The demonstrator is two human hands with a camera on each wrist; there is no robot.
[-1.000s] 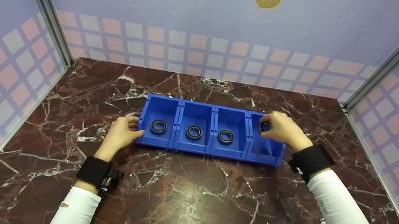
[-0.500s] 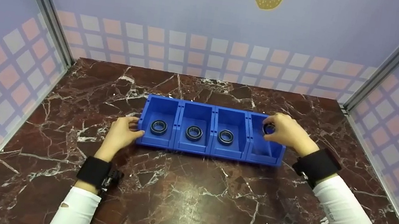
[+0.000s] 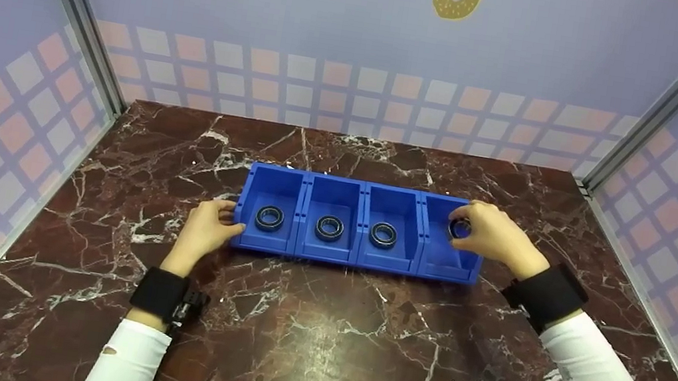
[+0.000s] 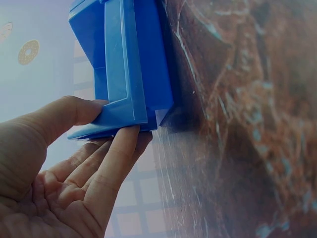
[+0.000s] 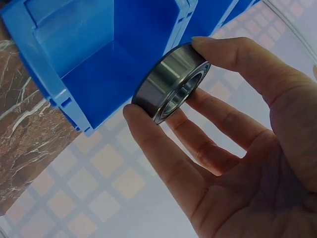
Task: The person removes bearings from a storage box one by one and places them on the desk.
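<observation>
Four joined compartments make up a blue bin row (image 3: 323,251) on the table. Ball bearings lie flat in three of them: a left bearing (image 3: 270,218), a middle bearing (image 3: 329,228) and a third bearing (image 3: 383,235). Over the rightmost compartment, my right hand (image 3: 493,237) pinches another ball bearing (image 5: 171,82) by its rim between thumb and index finger, tilted and apart from the bin floor. At the row's left end my left hand (image 3: 206,231) grips the side wall, thumb on the front corner and fingers against the outside, as the left wrist view (image 4: 79,168) confirms.
The bins stand on a dark red marbled table (image 3: 317,335). A tiled-pattern back wall (image 3: 353,95) and two side walls enclose it, with metal posts (image 3: 70,9) at the corners.
My right hand has shifted slightly right and toward me with the bearing, still over the rightmost compartment. My left hand and the bins have stayed in place.
</observation>
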